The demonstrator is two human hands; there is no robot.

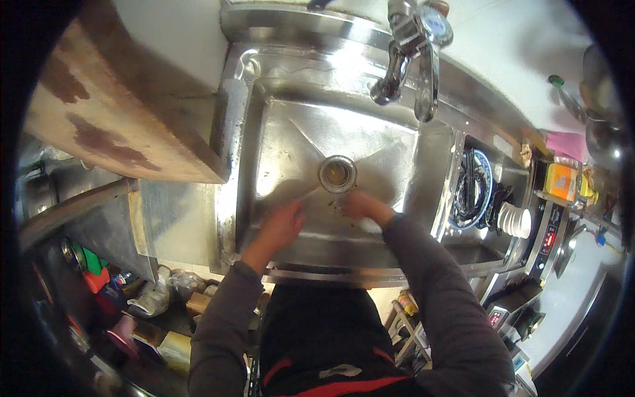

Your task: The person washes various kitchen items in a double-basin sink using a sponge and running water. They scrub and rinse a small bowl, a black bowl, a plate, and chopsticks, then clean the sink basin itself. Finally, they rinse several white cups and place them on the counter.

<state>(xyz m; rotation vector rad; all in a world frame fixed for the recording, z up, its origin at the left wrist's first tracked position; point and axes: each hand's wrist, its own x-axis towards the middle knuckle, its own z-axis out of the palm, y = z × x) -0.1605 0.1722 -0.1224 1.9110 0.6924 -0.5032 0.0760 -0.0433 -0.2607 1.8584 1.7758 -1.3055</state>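
Observation:
Both my hands are over a stainless steel sink basin [297,144], on the near side of its round drain [337,173]. My left hand [282,226] is at the lower left of the drain, with its fingers curled. My right hand [366,206] is just below and right of the drain and blurred by motion. I see nothing clearly held in either hand; the fingers are too indistinct to settle it. Small dark specks lie on the basin floor between the hands. Beyond the basin, a chrome faucet [392,74] hangs over its far right part.
At the right, a second basin holds a blue-rimmed bowl [490,173] with dark items and a stack of white cups [515,221]. An orange-labelled container [560,179] stands farther right. A stained board-like panel [119,129] juts in at the left. Bags and boxes [198,302] lie below left.

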